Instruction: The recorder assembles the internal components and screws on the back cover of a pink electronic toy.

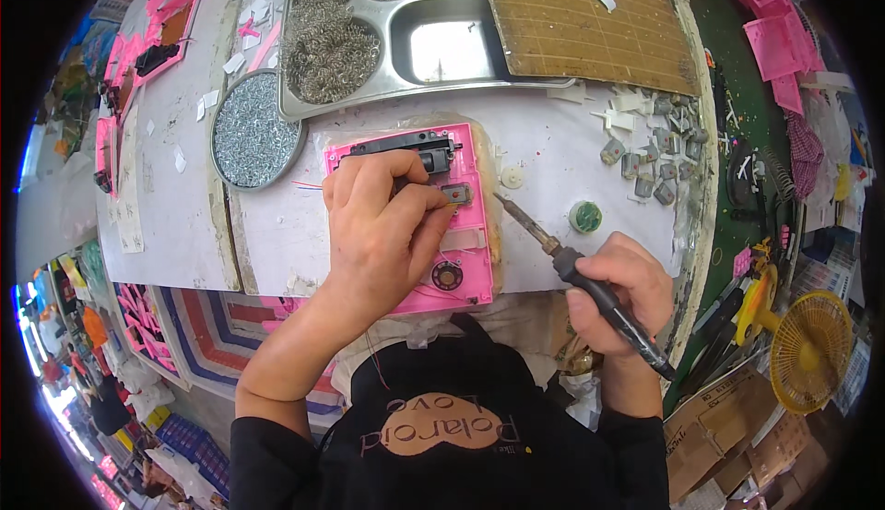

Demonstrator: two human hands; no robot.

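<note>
A pink plastic casing (475,275) lies on the white-covered bench in front of me. Set in it are a black part (445,152), a small grey motor (456,194) and a round dark disc with thin wires (448,276). Over the casing, my left hand (378,224) is closed, thumb and fingertips pinched beside the motor; what they hold is hidden. Thin coloured wires (309,184) stick out at its left side. My right hand (631,289) grips a soldering iron (604,300) by its black handle. The iron's tip points up-left, just right of the casing, touching nothing.
A metal tray (401,84) holding coiled springs stands behind, beside a round dish of small screws (258,132). Several small motors (645,173) lie at the right, near a green-topped round container (585,217) and a white gear (513,177). A yellow fan (809,351) stands right of the bench.
</note>
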